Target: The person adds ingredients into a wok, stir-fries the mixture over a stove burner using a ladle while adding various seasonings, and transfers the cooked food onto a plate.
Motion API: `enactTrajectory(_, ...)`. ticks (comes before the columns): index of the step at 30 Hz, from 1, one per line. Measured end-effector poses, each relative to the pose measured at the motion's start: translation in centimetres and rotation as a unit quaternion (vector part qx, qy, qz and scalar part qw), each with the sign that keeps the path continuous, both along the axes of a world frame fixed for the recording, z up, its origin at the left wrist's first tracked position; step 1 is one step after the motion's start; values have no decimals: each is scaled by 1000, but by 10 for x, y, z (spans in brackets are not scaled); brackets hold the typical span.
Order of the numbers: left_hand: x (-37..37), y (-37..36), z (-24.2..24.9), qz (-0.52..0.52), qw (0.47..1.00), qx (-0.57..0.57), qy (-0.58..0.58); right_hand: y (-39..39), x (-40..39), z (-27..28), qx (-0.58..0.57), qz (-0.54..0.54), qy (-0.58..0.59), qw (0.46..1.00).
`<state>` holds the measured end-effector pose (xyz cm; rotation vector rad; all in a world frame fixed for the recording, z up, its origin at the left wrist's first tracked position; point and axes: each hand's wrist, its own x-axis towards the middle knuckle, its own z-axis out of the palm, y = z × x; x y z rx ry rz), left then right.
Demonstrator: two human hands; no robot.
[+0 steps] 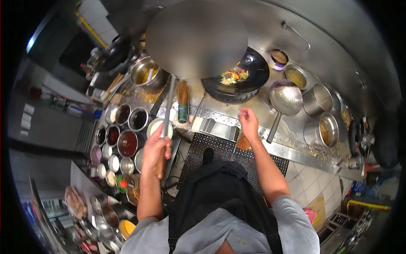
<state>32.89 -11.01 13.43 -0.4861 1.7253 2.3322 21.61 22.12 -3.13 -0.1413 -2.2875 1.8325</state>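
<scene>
My left hand (155,151) is wrapped round a long utensil with a metal shaft (170,101) and a wooden handle end (160,167). Its far end runs up into a blurred patch that hides it. In front of the stove edge, my right hand (248,122) is closed; I cannot tell what is in it. A wooden handle end (243,143) shows just below that wrist. Beyond both hands a black wok (258,70) sits tilted on the burner (232,98), partly covered by the blur. Chopped mixed vegetables (234,76) lie in it.
A perforated strainer (286,98) rests right of the wok, near steel pots (318,99). A bamboo brush (182,101) stands left of the burner, by a pot of yellow liquid (146,74). Bowls of sauces (127,143) crowd the left side. A black rubber mat (198,150) covers the floor.
</scene>
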Motion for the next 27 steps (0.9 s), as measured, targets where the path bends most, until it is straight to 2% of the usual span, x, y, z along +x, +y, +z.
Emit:
enactTrajectory(1, -20, 2, -15, -35, 998, -60, 3, -13, -12, 13, 46, -13, 20, 999)
enactTrajectory(3, -53, 7, -31, -98, 990, -98, 21, -31, -42, 14, 182, -26, 109, 977)
enactTrajectory(4, -67, 9, -32, -127, 984, -125, 24, -39, -57, 15, 189, -37, 108, 975)
enactTrajectory(6, -94, 4, -40, -184, 965, -181, 41, -53, -88, 11, 360, -64, 170, 915)
enactTrajectory(7, -104, -3, -44, -197, 963, -177, 45, -59, -104, 3, 365, -77, 167, 913)
enactTrajectory(9, -125, 2, -29, -248, 903, -345, 65, -49, -124, -14, 416, 70, -17, 907)
enactTrajectory(10, -134, -4, -21, -278, 872, -399, 56, -44, -124, -18, 418, 49, -29, 906)
enactTrajectory(11, -145, -18, -15, -326, 809, -472, 127, -47, -120, -12, 416, 47, -30, 908)
enactTrajectory(13, -157, -45, 17, -406, 762, -489, 124, -58, -99, 20, 407, 40, -32, 912)
enactTrajectory(14, -164, -49, 38, -407, 761, -489, 126, -61, -76, 46, 411, 4, 16, 911)
enactTrajectory(16, -170, -51, 65, -505, 693, -515, 10, -56, -60, 63, 401, -19, 74, 913)
enactTrajectory(17, -172, -51, 58, -513, 688, -513, 1, -62, -56, 56, 396, -18, 62, 916)
enactTrajectory(19, -193, -37, 24, -488, 678, -521, 173, -65, -72, 48, 401, -26, 52, 914)
enactTrajectory(21, -202, -19, -24, -472, 684, -528, 173, -71, -71, 42, 407, -24, 44, 912)
enactTrajectory(23, -201, -6, -68, -388, 714, -546, 204, -83, -40, 29, 418, -1, 42, 907)
enactTrajectory(24, -194, -3, -62, -392, 711, -546, 206, -85, -16, 21, 404, 5, 37, 914)
enactTrajectory(27, -171, -10, -39, -349, 786, -492, 136, -78, 36, 3, 401, 21, 63, 914)
